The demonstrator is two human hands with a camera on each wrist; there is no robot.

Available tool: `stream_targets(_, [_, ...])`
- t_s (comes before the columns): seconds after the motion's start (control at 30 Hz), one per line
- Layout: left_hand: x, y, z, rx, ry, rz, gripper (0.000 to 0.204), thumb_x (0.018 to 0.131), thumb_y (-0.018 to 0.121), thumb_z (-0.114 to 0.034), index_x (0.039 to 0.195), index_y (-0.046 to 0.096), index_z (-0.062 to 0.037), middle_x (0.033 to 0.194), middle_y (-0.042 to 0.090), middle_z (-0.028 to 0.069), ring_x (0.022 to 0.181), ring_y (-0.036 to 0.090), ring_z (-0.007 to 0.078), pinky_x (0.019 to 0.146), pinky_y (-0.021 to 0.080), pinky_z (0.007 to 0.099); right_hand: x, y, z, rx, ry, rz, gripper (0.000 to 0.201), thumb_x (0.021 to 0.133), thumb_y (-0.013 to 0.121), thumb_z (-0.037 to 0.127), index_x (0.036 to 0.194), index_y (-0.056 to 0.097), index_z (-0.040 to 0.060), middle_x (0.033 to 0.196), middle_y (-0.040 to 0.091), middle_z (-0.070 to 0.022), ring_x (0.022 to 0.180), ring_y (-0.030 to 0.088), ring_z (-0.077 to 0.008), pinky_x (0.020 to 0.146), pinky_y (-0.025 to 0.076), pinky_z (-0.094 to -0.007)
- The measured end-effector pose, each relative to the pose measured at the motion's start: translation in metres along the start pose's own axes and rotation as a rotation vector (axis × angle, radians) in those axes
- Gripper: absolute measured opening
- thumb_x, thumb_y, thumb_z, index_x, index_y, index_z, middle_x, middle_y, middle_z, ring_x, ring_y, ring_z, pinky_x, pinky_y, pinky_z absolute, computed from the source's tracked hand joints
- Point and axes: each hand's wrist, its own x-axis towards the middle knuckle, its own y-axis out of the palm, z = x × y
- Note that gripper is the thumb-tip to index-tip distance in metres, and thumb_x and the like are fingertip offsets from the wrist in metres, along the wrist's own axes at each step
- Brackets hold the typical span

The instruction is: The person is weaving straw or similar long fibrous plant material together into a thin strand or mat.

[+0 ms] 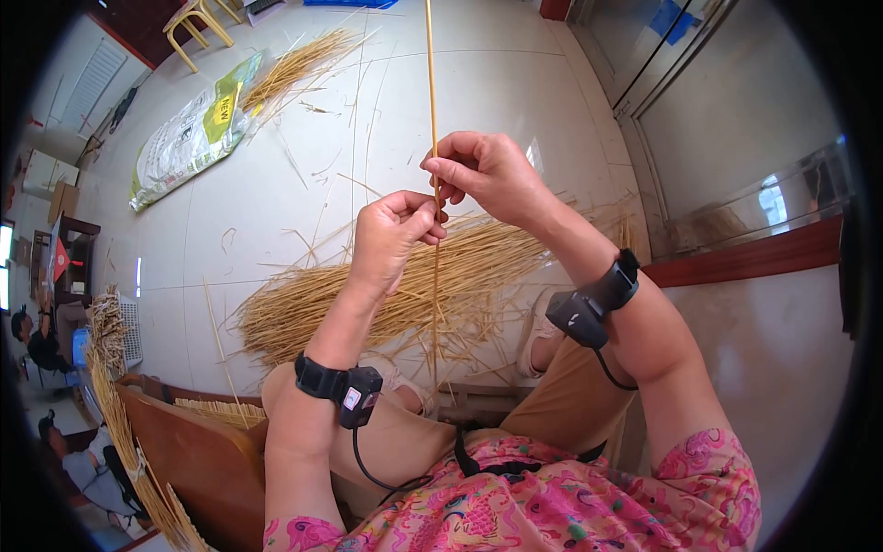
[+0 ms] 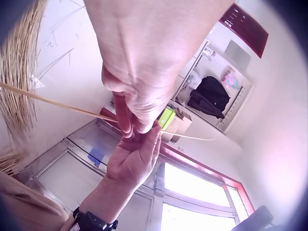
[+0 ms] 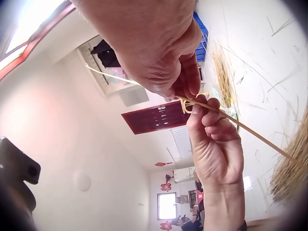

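One long, thin straw stalk (image 1: 431,74) runs lengthwise in front of me. My left hand (image 1: 388,237) pinches it between thumb and fingers, and my right hand (image 1: 489,175) pinches it just farther up. Only a small gap separates the two hands. In the left wrist view the stalk (image 2: 62,105) passes out on both sides of the fingers. The right wrist view shows the stalk (image 3: 260,136) slanting down from the left fingertips towards the floor straw. Beneath the hands, a wide heap of loose straw (image 1: 303,304) lies on the tiled floor.
Ahead to the left lies a white and green sack (image 1: 189,143) with straw sticking out of its mouth (image 1: 299,69). A wooden chair-like panel (image 1: 189,460) and a bound straw bundle (image 1: 108,336) stand at the left. Glass doors (image 1: 736,138) line the right side.
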Motion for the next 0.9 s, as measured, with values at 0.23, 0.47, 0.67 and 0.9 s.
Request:
stream_targets(0.23, [-0.001, 0.003, 0.000, 0.099, 0.030, -0.016, 0.013, 0.086, 0.054, -0.007, 0.090, 0.060, 0.0047, 0.080, 0.063, 0.0111, 0.062, 0.059, 0.0110, 0.057, 0.048, 0.0220, -0.001, 0.004, -0.002, -0.052, -0.009, -0.005, 0.015, 0.087, 0.060, 0.011, 0.083, 0.062, -0.0039, 0.063, 0.059, -0.0041, 0.059, 0.057, -0.0074, 0.053, 0.047, -0.0222])
stream_targets(0.47, [0.005, -0.001, 0.006, -0.009, -0.015, -0.096, 0.009, 0.086, 0.053, -0.007, 0.087, 0.057, 0.0008, 0.080, 0.061, 0.0084, 0.061, 0.052, 0.0077, 0.054, 0.043, 0.0196, -0.001, 0.006, -0.002, -0.114, -0.046, -0.017, 0.017, 0.089, 0.058, 0.014, 0.088, 0.061, -0.0021, 0.068, 0.060, -0.0019, 0.061, 0.055, -0.0061, 0.055, 0.047, -0.0217])
stream_targets(0.67, [0.009, -0.006, 0.021, -0.280, -0.255, -0.213, 0.008, 0.085, 0.053, -0.008, 0.084, 0.056, -0.0015, 0.079, 0.061, 0.0070, 0.058, 0.046, 0.0042, 0.049, 0.038, 0.0166, 0.000, 0.005, -0.001, -0.041, -0.164, -0.183, 0.015, 0.092, 0.054, 0.013, 0.094, 0.060, -0.0010, 0.070, 0.060, -0.0026, 0.061, 0.055, -0.0063, 0.055, 0.047, -0.0211])
stream_targets(0.9, [0.002, -0.009, 0.021, 0.023, -0.337, -0.030, 0.016, 0.086, 0.056, -0.014, 0.091, 0.060, 0.0009, 0.084, 0.064, 0.0073, 0.056, 0.046, 0.0037, 0.048, 0.034, 0.0156, 0.009, -0.032, 0.010, 0.185, -0.153, -0.188, 0.021, 0.094, 0.048, 0.015, 0.099, 0.059, -0.0026, 0.073, 0.060, -0.0045, 0.066, 0.061, -0.0096, 0.056, 0.049, -0.0208])
